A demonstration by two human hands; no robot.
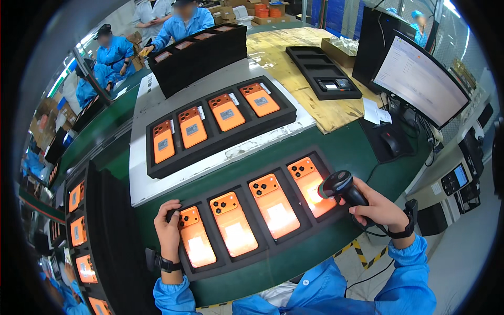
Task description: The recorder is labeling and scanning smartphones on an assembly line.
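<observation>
My right hand (380,206) grips a black handheld barcode scanner (344,188) by its handle. The scanner's head is over the right edge of the rightmost orange phone (305,179), where a bright glow shows on the phone's back. Several such phones lie camera side up in the slots of a black foam tray (244,202) before me. At the tray's left end, my left hand (168,228) is closed around the rim, beside the leftmost orange phone (190,223). Pale glare covers the lower backs of these phones.
Another foam tray (231,140) of orange phones sits beyond, on a white board (252,152). A black tray stack (202,60) stands behind it. More phone trays (100,210) are at the left. A monitor (422,81) and mouse (389,143) are right. People in blue work at far left.
</observation>
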